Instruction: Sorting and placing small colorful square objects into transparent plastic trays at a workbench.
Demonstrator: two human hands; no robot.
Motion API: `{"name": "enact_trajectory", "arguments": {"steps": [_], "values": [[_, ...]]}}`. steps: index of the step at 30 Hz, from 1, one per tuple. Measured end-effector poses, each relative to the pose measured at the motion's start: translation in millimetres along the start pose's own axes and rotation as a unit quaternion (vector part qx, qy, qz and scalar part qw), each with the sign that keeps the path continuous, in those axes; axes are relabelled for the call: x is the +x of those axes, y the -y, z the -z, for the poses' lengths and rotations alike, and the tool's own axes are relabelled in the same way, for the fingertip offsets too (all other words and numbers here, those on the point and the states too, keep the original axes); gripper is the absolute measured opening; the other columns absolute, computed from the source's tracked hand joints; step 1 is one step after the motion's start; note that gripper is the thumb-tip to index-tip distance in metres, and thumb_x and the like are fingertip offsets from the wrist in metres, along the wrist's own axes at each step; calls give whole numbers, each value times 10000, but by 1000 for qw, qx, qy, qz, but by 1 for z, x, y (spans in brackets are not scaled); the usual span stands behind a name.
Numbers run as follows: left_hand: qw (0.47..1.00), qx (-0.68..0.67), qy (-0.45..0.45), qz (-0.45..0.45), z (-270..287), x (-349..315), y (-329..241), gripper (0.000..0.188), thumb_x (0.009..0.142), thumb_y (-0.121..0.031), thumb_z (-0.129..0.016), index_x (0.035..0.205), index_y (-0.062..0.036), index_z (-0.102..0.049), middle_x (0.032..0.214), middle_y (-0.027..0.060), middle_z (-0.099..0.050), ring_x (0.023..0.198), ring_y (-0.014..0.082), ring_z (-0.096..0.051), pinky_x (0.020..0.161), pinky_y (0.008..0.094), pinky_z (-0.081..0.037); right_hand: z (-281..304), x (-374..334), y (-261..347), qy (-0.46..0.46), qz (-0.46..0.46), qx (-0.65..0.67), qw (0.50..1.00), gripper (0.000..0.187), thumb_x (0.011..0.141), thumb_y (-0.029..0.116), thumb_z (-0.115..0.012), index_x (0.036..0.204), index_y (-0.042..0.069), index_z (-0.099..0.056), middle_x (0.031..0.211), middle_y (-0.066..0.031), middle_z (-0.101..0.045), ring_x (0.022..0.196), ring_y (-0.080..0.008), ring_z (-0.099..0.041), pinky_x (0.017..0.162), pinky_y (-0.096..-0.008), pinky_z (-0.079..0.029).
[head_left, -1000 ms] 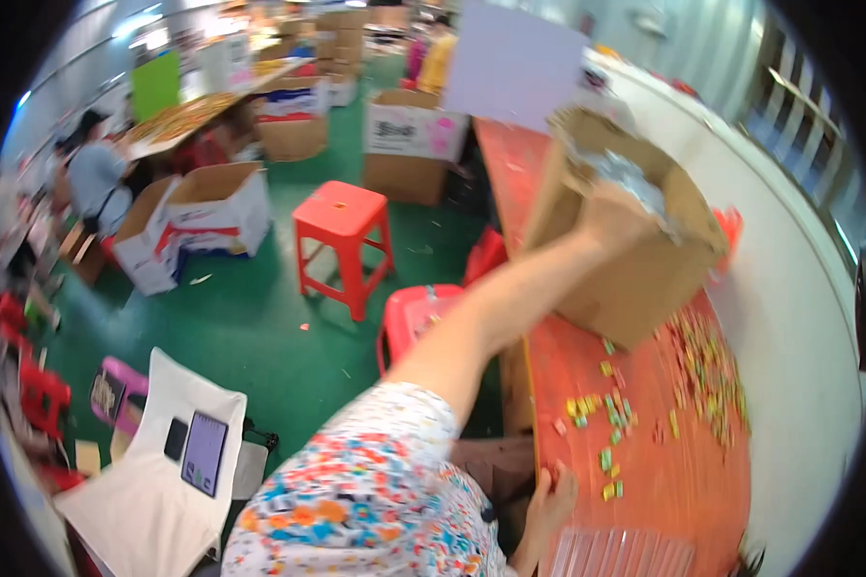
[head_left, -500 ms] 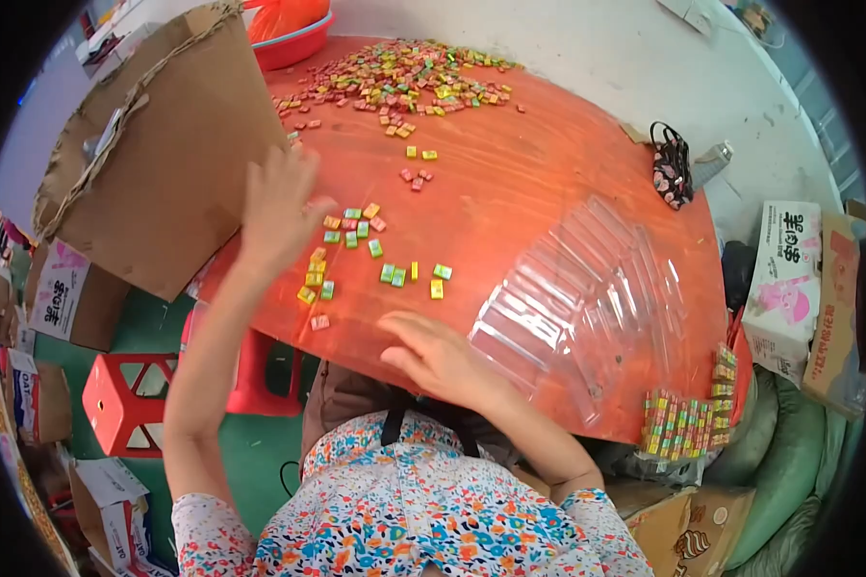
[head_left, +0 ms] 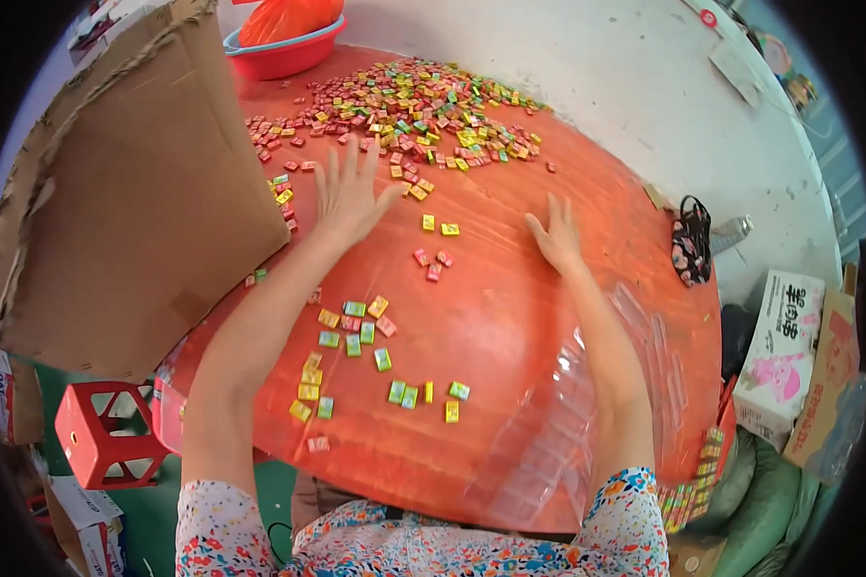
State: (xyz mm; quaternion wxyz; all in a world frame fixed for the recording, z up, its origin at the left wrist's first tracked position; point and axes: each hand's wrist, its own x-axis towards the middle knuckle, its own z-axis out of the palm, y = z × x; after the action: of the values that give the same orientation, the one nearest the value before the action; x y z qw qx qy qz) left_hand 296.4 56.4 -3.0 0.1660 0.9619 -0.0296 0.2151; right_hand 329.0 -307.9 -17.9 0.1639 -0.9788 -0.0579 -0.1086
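Note:
My left hand (head_left: pixel 349 200) reaches over the red table (head_left: pixel 491 327) with its fingers spread, just short of a big heap of small wrapped candies (head_left: pixel 423 106). On the right, my right hand (head_left: pixel 556 236) is held over bare tabletop, its fingers apart and nothing in them. Between the hands lie two yellow candies (head_left: pixel 440 226) and a small pink cluster (head_left: pixel 434 262). Nearer to me, green, yellow and pink candies (head_left: pixel 361 329) are scattered. Long clear plastic trays (head_left: pixel 548 442) lie under and beside my right forearm, which hides some of them.
A large cardboard box (head_left: pixel 144 192) borders the table's left side. At the back left sits a red basin (head_left: pixel 284 58) holding an orange bag. A floral pouch (head_left: pixel 691 242) lies at the right edge, near stacked candies (head_left: pixel 688 495). A red stool (head_left: pixel 111 433) stands lower left.
Both hands have moved forward over the table, the right one going from the near edge up past the plastic trays. The view has tilted, so the table sits lower in the picture.

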Motion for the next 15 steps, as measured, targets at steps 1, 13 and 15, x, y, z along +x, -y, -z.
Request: {"name": "enact_trajectory", "arguments": {"steps": [1, 13, 15], "values": [[1000, -2, -1, 3, -9, 28, 4, 880, 886, -673, -467, 1540, -141, -215, 1599, 196, -114, 1443, 481, -112, 1132, 651, -90, -3, 9, -11, 27, -56, -46, 997, 808, 921, 624, -463, 1517, 114, -272, 1549, -273, -217, 1450, -381, -211, 1157, -521, -190], [954, 109, 240, 141, -71, 214, -13, 1119, 608, -931, -481, 1535, -384, -171, 1616, 62, -144, 1461, 436, -85, 1032, 799, -99, -2, 4, -2, 71, -47, -107, 991, 798, 922, 657, -418, 1548, 214, -200, 1599, -173, -164, 1477, -353, -143, 1167, -545, -90], [962, 137, 209, 112, -84, 214, -19, 1058, 628, -921, -472, 1510, -371, -276, 1579, 44, -260, 1433, 414, -214, 1023, 794, -154, -3, 4, -1, 60, -43, -90, 993, 798, 920, 659, -421, 1547, 215, -204, 1598, -171, -167, 1478, -346, -144, 1166, -546, -91]]}}
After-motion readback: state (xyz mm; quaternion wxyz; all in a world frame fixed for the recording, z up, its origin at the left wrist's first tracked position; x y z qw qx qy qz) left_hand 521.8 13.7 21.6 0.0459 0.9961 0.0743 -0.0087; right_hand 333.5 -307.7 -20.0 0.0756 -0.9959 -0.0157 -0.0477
